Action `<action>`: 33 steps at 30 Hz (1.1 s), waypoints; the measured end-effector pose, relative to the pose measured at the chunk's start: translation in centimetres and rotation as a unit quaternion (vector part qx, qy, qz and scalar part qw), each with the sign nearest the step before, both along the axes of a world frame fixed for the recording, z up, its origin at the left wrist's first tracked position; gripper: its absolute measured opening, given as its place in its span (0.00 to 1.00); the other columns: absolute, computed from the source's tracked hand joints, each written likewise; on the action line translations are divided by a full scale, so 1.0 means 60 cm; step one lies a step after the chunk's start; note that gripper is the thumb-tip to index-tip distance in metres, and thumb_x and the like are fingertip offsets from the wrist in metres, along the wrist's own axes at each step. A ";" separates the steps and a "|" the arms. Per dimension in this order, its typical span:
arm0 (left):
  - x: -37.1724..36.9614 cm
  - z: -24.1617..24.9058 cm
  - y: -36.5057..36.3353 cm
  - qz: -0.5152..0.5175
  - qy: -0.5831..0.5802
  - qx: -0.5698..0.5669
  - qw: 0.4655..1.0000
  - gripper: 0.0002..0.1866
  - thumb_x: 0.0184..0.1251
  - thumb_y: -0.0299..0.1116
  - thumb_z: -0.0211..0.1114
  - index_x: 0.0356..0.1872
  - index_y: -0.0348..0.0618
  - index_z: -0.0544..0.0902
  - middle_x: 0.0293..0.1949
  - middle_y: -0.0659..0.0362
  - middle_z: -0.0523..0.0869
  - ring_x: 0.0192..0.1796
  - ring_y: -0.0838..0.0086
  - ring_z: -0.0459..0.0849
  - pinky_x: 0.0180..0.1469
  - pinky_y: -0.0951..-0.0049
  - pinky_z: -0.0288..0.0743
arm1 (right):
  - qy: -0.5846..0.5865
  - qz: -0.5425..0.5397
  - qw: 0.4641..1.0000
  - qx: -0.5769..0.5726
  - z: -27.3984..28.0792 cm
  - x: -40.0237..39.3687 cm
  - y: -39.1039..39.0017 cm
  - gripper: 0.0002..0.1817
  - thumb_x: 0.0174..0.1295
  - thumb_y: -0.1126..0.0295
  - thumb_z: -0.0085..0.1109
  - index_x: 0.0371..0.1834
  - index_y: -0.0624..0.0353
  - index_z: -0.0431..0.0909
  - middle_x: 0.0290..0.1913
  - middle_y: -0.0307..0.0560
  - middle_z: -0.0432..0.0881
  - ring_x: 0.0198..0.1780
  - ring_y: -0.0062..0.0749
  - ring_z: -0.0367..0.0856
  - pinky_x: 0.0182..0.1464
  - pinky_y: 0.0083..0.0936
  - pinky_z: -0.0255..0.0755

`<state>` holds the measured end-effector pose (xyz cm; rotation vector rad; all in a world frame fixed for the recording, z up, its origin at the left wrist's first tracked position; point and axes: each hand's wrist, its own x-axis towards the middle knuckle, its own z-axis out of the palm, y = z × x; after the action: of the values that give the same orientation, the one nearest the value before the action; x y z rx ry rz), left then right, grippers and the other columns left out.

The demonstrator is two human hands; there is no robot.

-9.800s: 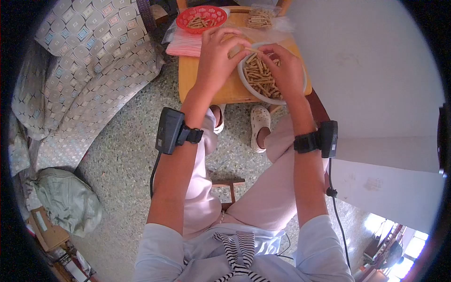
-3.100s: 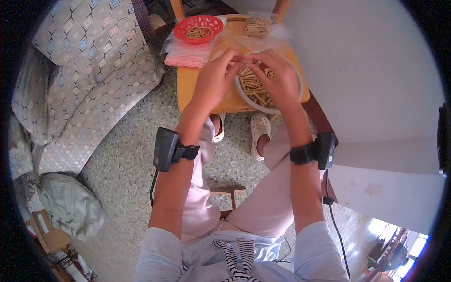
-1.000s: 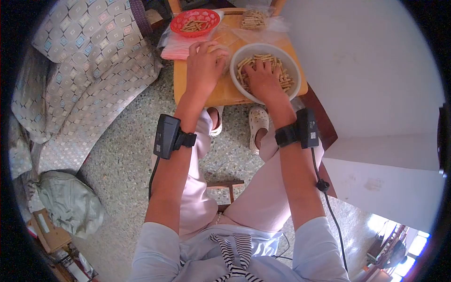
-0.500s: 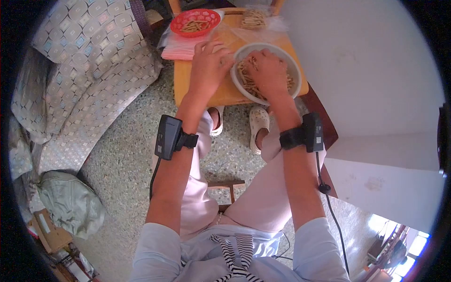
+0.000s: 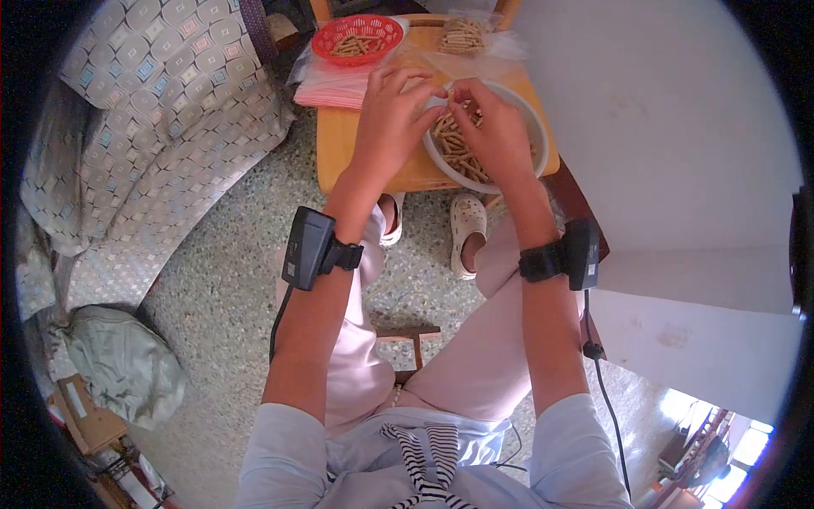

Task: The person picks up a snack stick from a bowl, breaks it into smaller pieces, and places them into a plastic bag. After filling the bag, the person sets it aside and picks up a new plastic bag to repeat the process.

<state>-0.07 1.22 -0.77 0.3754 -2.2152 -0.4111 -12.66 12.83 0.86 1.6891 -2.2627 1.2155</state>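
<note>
A white bowl (image 5: 543,153) of short brown sticks (image 5: 458,151) stands on a wooden chair seat (image 5: 335,157). Over the bowl, my right hand (image 5: 494,131) has thumb and fingers pinched on a small light piece, probably one of the sticks. My left hand (image 5: 394,119) is at the bowl's left rim, its fingers curved and apart, the tips close to my right fingertips; nothing shows in it. Behind it lies a red basket (image 5: 318,42) with several sticks, beside pink-striped bags (image 5: 326,92). A clear bag (image 5: 462,36) of sticks is at the back right.
A patterned cloth cover (image 5: 170,153) drapes at the left, above a grey-green bag (image 5: 127,365) and a cardboard box (image 5: 89,416). The white wall (image 5: 653,144) is close on the right. A small wooden stool part (image 5: 411,334) shows between my legs.
My right hand has lifted from among the sticks, its fingertips now pinched near the bowl's back rim. My left hand has shifted right, towards my right hand.
</note>
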 end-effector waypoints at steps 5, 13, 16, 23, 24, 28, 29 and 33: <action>0.000 -0.003 -0.004 -0.002 0.007 -0.006 1.000 0.12 0.55 0.35 0.71 0.42 0.49 0.86 0.54 0.60 0.82 0.61 0.58 0.72 0.65 0.58 0.62 | -0.075 0.024 0.996 -0.052 0.016 0.013 0.002 0.10 0.65 0.64 0.58 0.46 0.53 0.78 0.40 0.52 0.86 0.41 0.50 0.86 0.43 0.42 0.77; 0.001 0.009 -0.001 0.018 0.027 -0.004 0.999 0.09 0.55 0.34 0.72 0.38 0.48 0.87 0.52 0.60 0.82 0.60 0.57 0.71 0.64 0.58 0.63 | -0.096 0.023 0.993 -0.064 0.020 0.014 0.002 0.12 0.63 0.64 0.62 0.47 0.54 0.77 0.44 0.50 0.85 0.41 0.48 0.85 0.44 0.40 0.77; 0.000 0.014 -0.001 0.035 0.055 0.007 0.998 0.08 0.55 0.34 0.73 0.36 0.47 0.87 0.50 0.60 0.82 0.60 0.57 0.70 0.63 0.58 0.66 | -0.107 0.023 0.990 -0.094 0.020 0.012 0.002 0.13 0.61 0.64 0.64 0.46 0.55 0.77 0.45 0.49 0.83 0.42 0.48 0.84 0.45 0.40 0.76; 0.008 0.027 -0.012 -0.018 0.109 0.011 0.994 0.08 0.54 0.34 0.73 0.35 0.49 0.87 0.47 0.62 0.84 0.55 0.59 0.74 0.60 0.60 0.68 | 0.007 -0.049 0.997 -0.058 0.022 0.000 0.010 0.10 0.56 0.65 0.68 0.36 0.56 0.81 0.39 0.48 0.84 0.42 0.46 0.82 0.45 0.37 0.74; 0.008 0.030 -0.009 -0.018 0.109 0.011 0.994 0.08 0.54 0.34 0.73 0.35 0.49 0.87 0.47 0.62 0.84 0.55 0.59 0.74 0.60 0.60 0.68 | 0.007 -0.050 0.997 -0.058 0.021 -0.001 0.010 0.10 0.56 0.65 0.68 0.36 0.56 0.81 0.39 0.48 0.84 0.42 0.46 0.82 0.45 0.37 0.74; 0.005 0.034 0.002 -0.034 0.114 0.008 0.993 0.08 0.54 0.34 0.73 0.36 0.49 0.87 0.47 0.63 0.84 0.54 0.61 0.76 0.60 0.60 0.67 | -0.033 -0.046 0.998 -0.041 0.031 0.013 0.012 0.10 0.56 0.63 0.68 0.36 0.55 0.81 0.36 0.47 0.84 0.39 0.46 0.83 0.43 0.38 0.75; 0.004 0.034 0.002 -0.032 0.118 0.008 0.992 0.09 0.54 0.35 0.73 0.36 0.49 0.87 0.47 0.62 0.84 0.54 0.62 0.77 0.61 0.60 0.66 | -0.070 -0.052 0.996 -0.014 0.036 0.017 0.014 0.11 0.56 0.62 0.68 0.37 0.55 0.81 0.36 0.47 0.84 0.38 0.47 0.83 0.42 0.39 0.75; 0.009 0.031 -0.010 -0.006 0.104 0.008 0.995 0.08 0.55 0.36 0.73 0.36 0.50 0.86 0.48 0.61 0.84 0.55 0.61 0.76 0.61 0.58 0.64 | -0.034 -0.053 0.998 -0.001 0.021 0.010 0.009 0.12 0.58 0.60 0.66 0.38 0.55 0.82 0.38 0.48 0.85 0.38 0.47 0.84 0.41 0.40 0.76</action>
<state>0.50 0.63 1.10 0.3131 -2.0142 -0.4527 -12.08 13.37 2.12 1.5293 -2.3548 1.2696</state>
